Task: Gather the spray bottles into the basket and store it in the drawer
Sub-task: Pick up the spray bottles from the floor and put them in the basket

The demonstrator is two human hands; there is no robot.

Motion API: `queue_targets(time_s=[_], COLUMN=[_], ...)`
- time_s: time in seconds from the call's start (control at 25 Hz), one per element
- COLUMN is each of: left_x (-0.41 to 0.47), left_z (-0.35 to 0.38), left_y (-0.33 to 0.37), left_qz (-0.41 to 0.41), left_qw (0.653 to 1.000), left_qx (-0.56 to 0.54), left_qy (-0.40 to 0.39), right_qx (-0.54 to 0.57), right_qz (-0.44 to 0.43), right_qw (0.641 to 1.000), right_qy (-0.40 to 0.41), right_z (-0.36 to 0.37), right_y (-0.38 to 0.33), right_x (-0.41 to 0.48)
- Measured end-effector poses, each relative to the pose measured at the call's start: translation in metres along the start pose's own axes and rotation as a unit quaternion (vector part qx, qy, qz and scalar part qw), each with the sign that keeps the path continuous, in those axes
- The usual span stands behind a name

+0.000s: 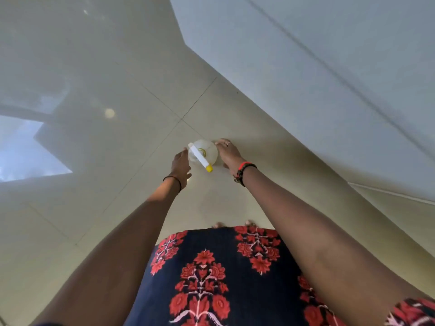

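Standing on the glossy cream tiled floor, just beside the tile-joint crossing and near the foot of the pale grey cabinet front: a round, translucent plastic spray bottle with a white trigger head and yellow nozzle tip, seen from straight above. Probably light and nearly empty, with thin walls likely to dent under a hard squeeze; smooth and possibly slippery. Best taken around the neck under the trigger head, or cradled at both flanks. Left hand spread, just beside the bottle's left flank, contact unclear. Right hand spread against the right flank, not clenched. No basket or drawer in view.
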State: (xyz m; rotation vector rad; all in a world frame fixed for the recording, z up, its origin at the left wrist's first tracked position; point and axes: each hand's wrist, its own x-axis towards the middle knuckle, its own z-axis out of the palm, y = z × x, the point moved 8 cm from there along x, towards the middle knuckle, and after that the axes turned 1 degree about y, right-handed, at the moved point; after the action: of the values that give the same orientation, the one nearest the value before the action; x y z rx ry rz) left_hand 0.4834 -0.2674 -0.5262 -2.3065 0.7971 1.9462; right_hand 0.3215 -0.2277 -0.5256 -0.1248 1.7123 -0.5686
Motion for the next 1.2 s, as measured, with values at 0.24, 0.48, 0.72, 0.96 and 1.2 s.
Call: queue_targets(time_s=[0.24,0.48,0.72,0.96,1.2], left_x=[0.022,-0.044,-0.160,-0.286,-0.395], left_z=[0.025,0.022,0.012,0.002,0.007], left_y=[-0.007,0.019,0.057,0.098,0.127], left_qz=[-0.010,0.041,0.052,0.091,0.138], left_qw=[0.994,0.994,0.994,0.993,0.985], left_qx=[-0.090,-0.080,-0.075,-0.010,0.047], left_qy=[-0.064,-0.067,-0.064,-0.071,-0.090], right_qx=[0.048,0.086,0.106,0.146,0.176], right_qz=[0.042,0.040,0.045,0.037,0.012], right_qw=[0.997,0.995,0.993,0.989,0.984], right_qy=[-0.047,-0.037,-0.021,0.004,0.026], right_z=[0.019,-0.001,-0.042,-0.080,-0.128], right_y=[0.012,-0.010,-0.055,-0.095,-0.121], right_x=[0.024,-0.035,-0.149,-0.267,-0.374])
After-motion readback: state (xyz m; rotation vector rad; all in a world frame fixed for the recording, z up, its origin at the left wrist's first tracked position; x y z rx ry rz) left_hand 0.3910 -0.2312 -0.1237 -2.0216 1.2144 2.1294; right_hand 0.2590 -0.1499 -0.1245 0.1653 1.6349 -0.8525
